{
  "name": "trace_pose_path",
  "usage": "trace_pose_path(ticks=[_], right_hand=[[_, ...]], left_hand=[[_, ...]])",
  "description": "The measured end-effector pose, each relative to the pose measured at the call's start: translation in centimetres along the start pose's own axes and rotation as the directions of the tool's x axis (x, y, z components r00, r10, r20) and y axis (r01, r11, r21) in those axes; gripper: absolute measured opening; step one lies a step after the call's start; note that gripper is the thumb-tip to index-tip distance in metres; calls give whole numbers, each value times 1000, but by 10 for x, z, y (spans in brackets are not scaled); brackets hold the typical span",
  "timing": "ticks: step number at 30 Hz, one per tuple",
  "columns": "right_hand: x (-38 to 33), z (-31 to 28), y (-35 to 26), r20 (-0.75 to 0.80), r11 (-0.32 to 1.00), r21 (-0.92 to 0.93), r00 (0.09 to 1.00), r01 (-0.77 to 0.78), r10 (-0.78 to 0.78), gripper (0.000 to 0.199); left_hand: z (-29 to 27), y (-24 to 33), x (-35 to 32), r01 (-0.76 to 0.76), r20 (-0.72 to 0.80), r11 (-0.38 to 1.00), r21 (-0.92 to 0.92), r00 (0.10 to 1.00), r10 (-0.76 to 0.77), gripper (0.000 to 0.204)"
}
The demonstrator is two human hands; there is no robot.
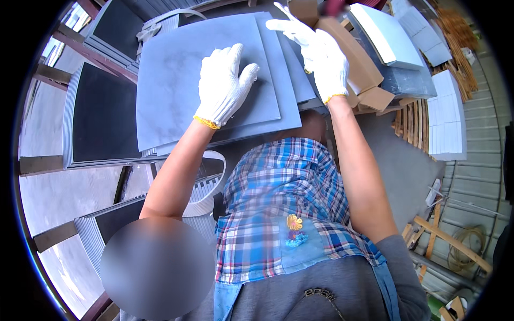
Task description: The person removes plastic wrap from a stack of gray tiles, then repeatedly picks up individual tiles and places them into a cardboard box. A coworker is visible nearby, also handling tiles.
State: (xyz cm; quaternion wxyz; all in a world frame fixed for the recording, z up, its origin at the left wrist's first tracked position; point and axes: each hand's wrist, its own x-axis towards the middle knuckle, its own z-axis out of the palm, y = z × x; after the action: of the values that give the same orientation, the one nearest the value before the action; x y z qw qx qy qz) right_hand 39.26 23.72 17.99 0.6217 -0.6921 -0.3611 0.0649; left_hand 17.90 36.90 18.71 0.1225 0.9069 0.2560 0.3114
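My left hand (225,83), in a white knit glove with a yellow cuff, lies on the top one of several smooth grey sheets (187,115), its thumb spread away from the fingers. The sheets are stacked slightly askew in front of me. Raised over the stack's right side, my right hand (331,67) wears a similar glove. Its fingers look closed on another white glove (292,29), whose limp fingers point up and left; a second yellow cuff edge shows below it. The right fingertips are hidden.
An open cardboard box (369,75) stands right of the stack, beside a white box (385,37). Dark panels (107,115) lean in racks at left. White stacked blocks (447,115) and wooden slats (412,123) are at right. Someone in dark red (334,6) is partly visible beyond.
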Motion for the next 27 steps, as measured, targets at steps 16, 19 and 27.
trace_pose_path(ticks=[16, 19, 27], right_hand=[[-53, -36, 62, 73, 590, -803, 997, 77, -30, 35], [-48, -35, 50, 113, 643, -762, 993, 76, 16, 31], [-41, -32, 78, 290, 598, -801, 902, 45, 320, 46]], left_hand=[[-2, -1, 1, -33, -11, 999, -9, 999, 33, 45], [5, -5, 0, -116, -112, 993, -7, 987, 115, 39], [-3, 3, 0, -170, -33, 985, -8, 985, 169, 36]])
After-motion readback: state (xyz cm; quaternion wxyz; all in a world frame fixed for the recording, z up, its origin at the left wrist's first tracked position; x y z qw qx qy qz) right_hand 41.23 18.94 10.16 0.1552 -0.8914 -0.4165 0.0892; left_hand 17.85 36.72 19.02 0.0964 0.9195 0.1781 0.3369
